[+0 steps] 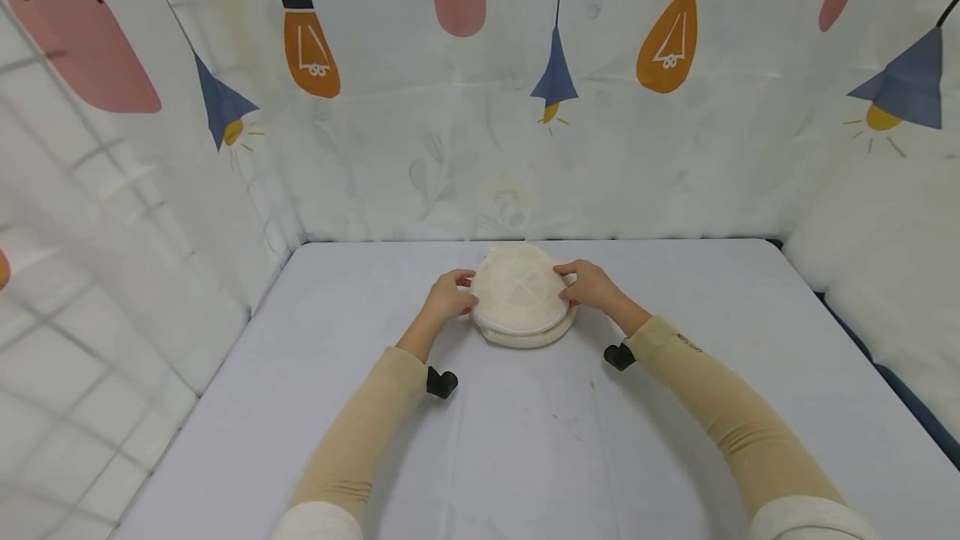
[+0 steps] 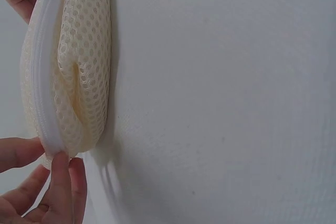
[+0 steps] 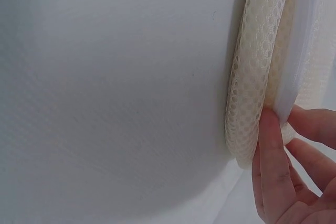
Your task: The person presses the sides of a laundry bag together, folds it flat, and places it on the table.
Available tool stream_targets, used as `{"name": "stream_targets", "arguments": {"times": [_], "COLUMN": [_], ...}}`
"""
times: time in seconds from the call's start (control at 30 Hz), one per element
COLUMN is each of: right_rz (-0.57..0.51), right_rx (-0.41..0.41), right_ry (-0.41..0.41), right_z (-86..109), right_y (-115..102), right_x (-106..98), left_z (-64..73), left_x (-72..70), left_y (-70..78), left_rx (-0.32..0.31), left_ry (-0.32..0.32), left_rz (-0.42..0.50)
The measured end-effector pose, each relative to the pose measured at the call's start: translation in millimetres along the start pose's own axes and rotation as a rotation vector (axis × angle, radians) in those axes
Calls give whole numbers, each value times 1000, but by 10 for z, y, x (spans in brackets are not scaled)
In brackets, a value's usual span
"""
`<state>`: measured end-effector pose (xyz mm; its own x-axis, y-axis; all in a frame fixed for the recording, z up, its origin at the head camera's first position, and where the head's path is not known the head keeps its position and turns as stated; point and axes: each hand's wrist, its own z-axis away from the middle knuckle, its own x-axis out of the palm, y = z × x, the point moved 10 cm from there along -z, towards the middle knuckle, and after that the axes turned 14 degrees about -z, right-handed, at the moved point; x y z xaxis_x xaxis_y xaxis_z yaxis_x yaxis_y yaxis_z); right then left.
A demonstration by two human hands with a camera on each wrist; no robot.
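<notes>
Laterally, the mesh bag (image 1: 521,286) is held midway between left hand (image 1: 450,297) and right hand (image 1: 588,284), its white rim (image 2: 44,77) being narrowly pinched by each grip at the bag's opposite sides.

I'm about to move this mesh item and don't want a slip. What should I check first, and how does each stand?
1. Left hand has a hold: ok, thumb and fingers pinch the edge at the white band.
2. Right hand has a hold: ok, thumb and finger pinch the band's other end.
3. Upper mesh piece covers the lower mesh layer: not ok, the lower one sticks out on the near side.
4. Lower layer smooth: not ok, a fold shows in the left wrist view.
5. Nothing inside: cannot tell, the interior is hidden.
</notes>
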<state>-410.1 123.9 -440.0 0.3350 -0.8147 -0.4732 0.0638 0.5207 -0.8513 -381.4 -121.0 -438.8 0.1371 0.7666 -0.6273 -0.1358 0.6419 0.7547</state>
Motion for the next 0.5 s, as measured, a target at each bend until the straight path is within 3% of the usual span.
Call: {"name": "stream_targets", "arguments": {"times": [0.5], "right_rz": [34], "right_rx": [-17], "right_ry": [2], "right_z": [2], "right_y": [-9], "right_x": [14], "left_z": [-2], "left_x": [-3], "left_y": [11], "left_rx": [9], "left_ry": [-2], "left_rz": [8]}}
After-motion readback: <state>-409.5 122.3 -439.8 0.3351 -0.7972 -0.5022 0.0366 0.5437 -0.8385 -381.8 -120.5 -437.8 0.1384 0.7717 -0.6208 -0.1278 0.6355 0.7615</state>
